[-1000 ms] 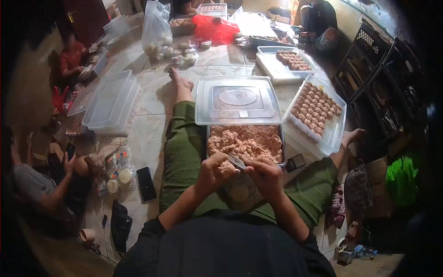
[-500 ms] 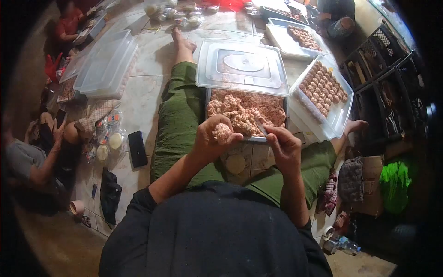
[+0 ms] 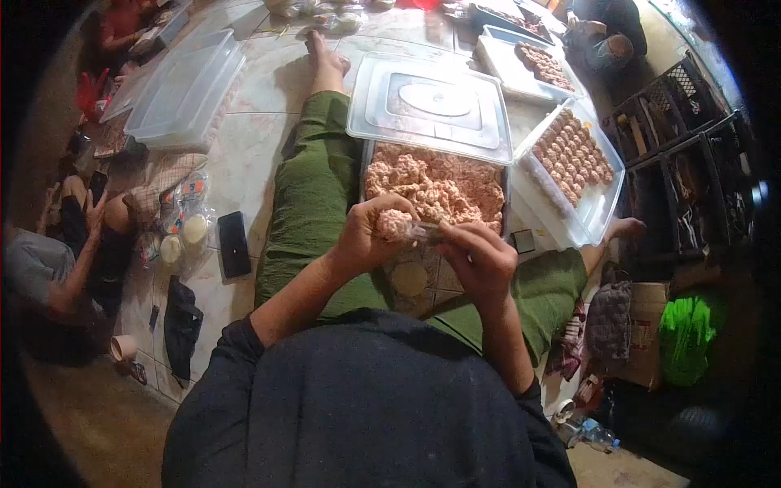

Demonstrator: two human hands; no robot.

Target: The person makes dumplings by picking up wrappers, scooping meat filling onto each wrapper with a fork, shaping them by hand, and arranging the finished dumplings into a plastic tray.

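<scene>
Cupping one rough, round pink meat ball (image 3: 394,225): left hand (image 3: 364,233), fingers curled around it. Right hand (image 3: 482,256) – pinched closed on a slim silvery metal utensil (image 3: 425,233), blurred, long axis running leftward to the ball; contact cannot be told. Ball – just short of a rectangular dark-rimmed tray (image 3: 507,199) of loose pink minced mixture (image 3: 439,183). Right hand nearer the translucent plastic container (image 3: 599,213) of rowed brownish balls (image 3: 572,159).

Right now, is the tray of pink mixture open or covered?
Open: the pink mixture lies exposed nearside, with the clear lid sitting toward the far end.
</scene>
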